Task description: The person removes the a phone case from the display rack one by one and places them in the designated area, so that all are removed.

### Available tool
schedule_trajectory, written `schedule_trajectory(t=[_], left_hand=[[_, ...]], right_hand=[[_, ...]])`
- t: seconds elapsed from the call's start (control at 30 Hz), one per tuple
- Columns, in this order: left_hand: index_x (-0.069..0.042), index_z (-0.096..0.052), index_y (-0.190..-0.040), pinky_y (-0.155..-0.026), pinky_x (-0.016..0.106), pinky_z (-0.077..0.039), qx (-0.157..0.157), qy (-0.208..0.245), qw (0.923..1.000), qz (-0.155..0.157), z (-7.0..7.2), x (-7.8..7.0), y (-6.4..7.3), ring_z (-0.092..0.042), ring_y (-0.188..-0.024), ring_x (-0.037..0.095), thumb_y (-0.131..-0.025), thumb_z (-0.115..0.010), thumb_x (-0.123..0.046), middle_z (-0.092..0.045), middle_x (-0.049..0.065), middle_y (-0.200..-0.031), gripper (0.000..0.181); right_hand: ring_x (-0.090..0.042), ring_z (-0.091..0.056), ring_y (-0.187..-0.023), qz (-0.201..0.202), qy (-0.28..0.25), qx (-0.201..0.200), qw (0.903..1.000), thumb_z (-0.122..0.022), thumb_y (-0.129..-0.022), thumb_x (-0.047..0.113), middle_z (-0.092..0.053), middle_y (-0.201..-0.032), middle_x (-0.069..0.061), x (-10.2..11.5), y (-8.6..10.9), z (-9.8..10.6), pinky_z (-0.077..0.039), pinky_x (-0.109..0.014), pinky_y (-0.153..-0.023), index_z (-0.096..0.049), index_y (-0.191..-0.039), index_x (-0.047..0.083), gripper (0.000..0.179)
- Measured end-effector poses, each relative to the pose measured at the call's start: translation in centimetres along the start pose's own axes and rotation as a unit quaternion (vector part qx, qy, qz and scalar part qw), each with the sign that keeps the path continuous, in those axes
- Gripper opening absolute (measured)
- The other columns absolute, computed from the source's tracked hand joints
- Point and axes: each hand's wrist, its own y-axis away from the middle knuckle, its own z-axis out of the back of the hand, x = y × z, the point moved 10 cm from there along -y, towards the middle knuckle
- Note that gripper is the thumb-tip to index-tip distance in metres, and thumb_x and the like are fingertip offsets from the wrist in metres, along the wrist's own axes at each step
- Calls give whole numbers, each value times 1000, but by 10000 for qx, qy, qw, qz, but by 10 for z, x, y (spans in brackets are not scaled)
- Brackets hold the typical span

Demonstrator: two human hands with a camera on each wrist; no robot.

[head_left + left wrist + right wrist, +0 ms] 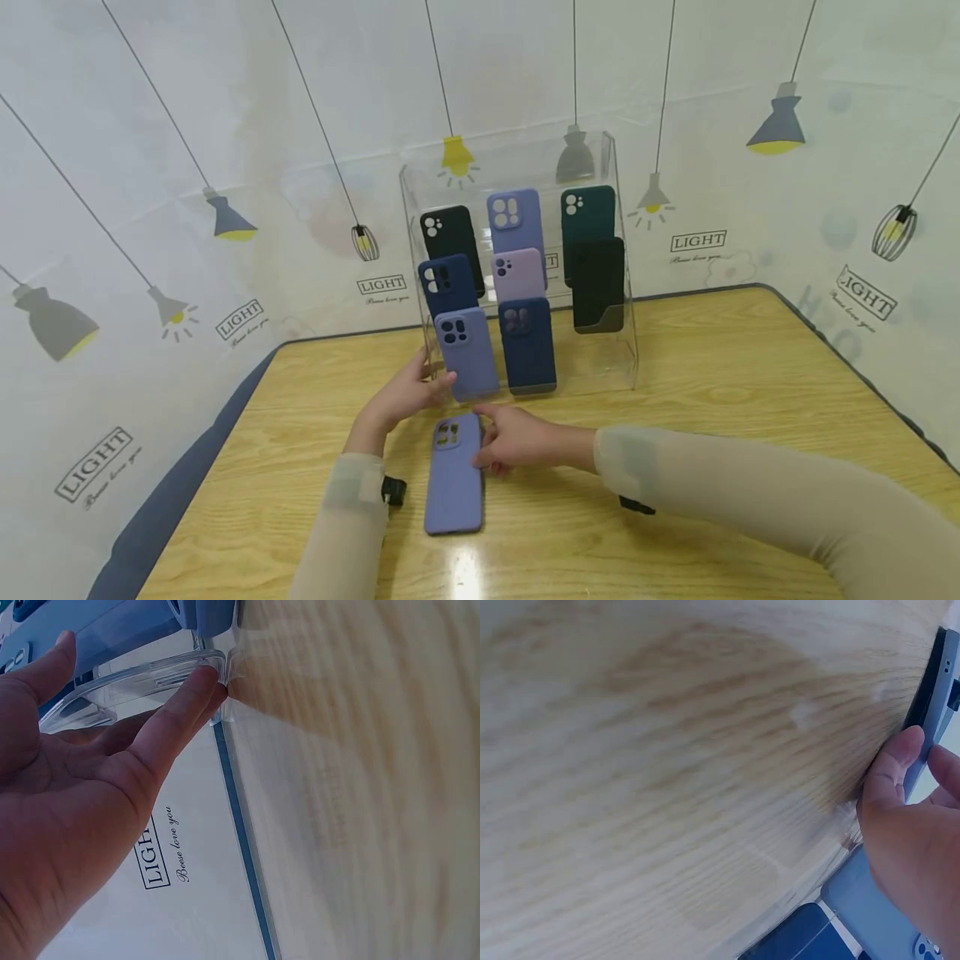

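A lavender phone case (453,487) lies on the wooden surface (720,375) at the lower centre of the head frame, its back facing up. Its long axis runs almost straight up and down the frame, the top leaning slightly right; the end with the camera cutouts points toward the clear stand (596,358), the other end toward the bottom edge. In the right wrist view it shows edge-on at the upper right, sloping down and left.

The right hand (521,437) pinches the case's right edge between thumb and finger, near the cutout end. The left hand (405,393) is spread, its extended fingers touching the stand's left side; its thumb stands apart from them, by an upright lavender case (472,358) at the stand's lower left.

Beside that case, at the stand's bottom middle, is a dark blue case (531,354). A lilac case (517,279) stands above it, and a teal case (592,217) is at the stand's upper right, partly behind a black case (598,279).
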Motion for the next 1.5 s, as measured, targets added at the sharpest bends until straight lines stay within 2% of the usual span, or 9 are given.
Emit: schedule_trajectory(t=[0.27,0.43,0.63,0.83,1.0,1.17,1.23,1.33,1.5], left_hand=[[-22,-4,-174,-110,51,-58,-39,-29,10000,-59,0,-2,0,-54,-146,45,-107,-66,-34,-30,28,-172,92],[-22,-3,-174,-110,51,-59,-50,21,10000,-60,0,-3,2,-53,-147,44,-107,-66,-33,-30,27,-172,92],[-21,-3,-174,-109,50,-60,-36,65,9999,-102,0,-5,3,-58,-142,44,-108,-65,-32,-30,28,-172,91],[-19,-3,-174,-109,52,-59,-5,30,9999,-166,0,-6,2,-55,-145,46,-108,-64,-34,-29,30,-172,91],[-19,-3,-173,-109,52,-59,-9,36,9999,-155,0,-5,2,-55,-144,46,-107,-66,-34,-30,29,-172,92],[-19,-2,-173,-109,51,-59,34,137,9998,-130,-2,-3,3,-58,-142,45,-107,-67,-32,-30,28,-172,94],[-20,-2,-174,-109,52,-59,65,134,9998,-152,-3,-3,3,-58,-142,46,-107,-66,-33,-30,28,-172,93],[-21,-1,-174,-110,52,-59,86,109,9998,-139,-2,-3,2,-58,-142,45,-107,-66,-34,-31,28,-172,93],[-23,-2,-174,-109,51,-59,51,74,9999,-74,-1,-1,1,-60,-140,44,-107,-67,-34,-31,27,-172,94]], right_hand=[[-16,-68,-62,105,209,-13,9997,-83,-91,8,-76,-81,-6,4,-3,-1,-64,-33,-61,-28,-167,0,94],[-13,-64,-59,294,451,-61,9985,-81,-89,2,-73,-76,-3,8,-2,-3,-58,-27,-56,-34,-163,-4,89],[-12,-63,-60,214,506,-65,9985,-80,-90,2,-72,-76,-2,6,-1,-2,-51,-23,-55,-34,-164,-2,88],[-15,-67,-65,94,551,210,9982,-82,-92,7,-75,-83,-3,10,1,1,-59,-29,-61,-31,-166,3,90],[-23,-73,-72,315,602,220,9974,-84,-92,12,-76,-90,-4,25,7,15,-66,-40,-68,-29,-167,11,93],[-30,-76,-75,689,731,-328,9944,-86,-92,19,-76,-97,-4,47,17,44,-67,-44,-71,-21,-170,22,100],[-25,-74,-72,930,978,-626,9889,-86,-92,21,-74,-101,-7,58,23,58,-66,-38,-69,-20,-170,22,102],[-17,-70,-69,1310,1548,-1107,9729,-87,-92,21,-72,-105,-12,75,32,82,-60,-28,-64,-20,-169,20,102],[-13,-62,-69,1517,2373,-1845,9416,-86,-93,25,-68,-106,-14,90,44,119,-55,-29,-66,-23,-168,17,99]])
